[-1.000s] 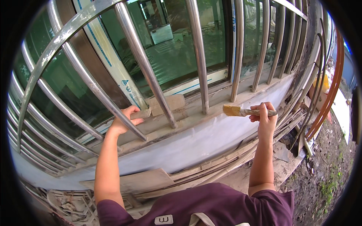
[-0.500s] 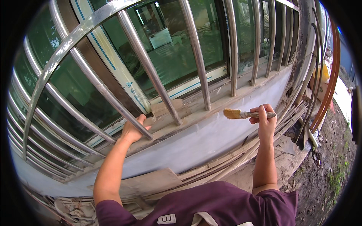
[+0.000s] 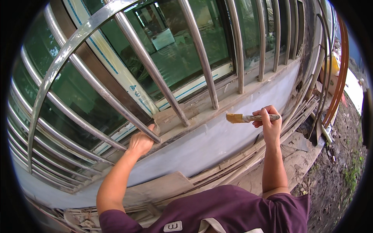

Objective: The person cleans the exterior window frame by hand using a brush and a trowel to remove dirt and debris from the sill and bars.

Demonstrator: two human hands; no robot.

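My right hand (image 3: 268,121) is closed round the worn handle of a paintbrush (image 3: 235,118). The brush lies roughly level in front of the pale wall, its tan bristles pointing left and apart from the wall. My left hand (image 3: 141,143) reaches in at the foot of a metal window bar (image 3: 132,126), over the dusty sill (image 3: 202,117). Its fingers are mostly hidden behind the bar, beside a flat tan piece (image 3: 165,115) lying on the sill; whether they grip anything does not show.
Green-tinted window glass (image 3: 178,58) stands behind the curved metal bars. Below the grey-white wall (image 3: 186,149) lie long strips (image 3: 229,167) and a loose board (image 3: 155,190). Brown pipes (image 3: 342,73) and black cables rise at the right, by muddy ground (image 3: 330,182).
My left hand has shifted slightly down and right, and its fingers now show less behind the bar. The paintbrush has moved a little left in my right hand. The view has shifted slightly.
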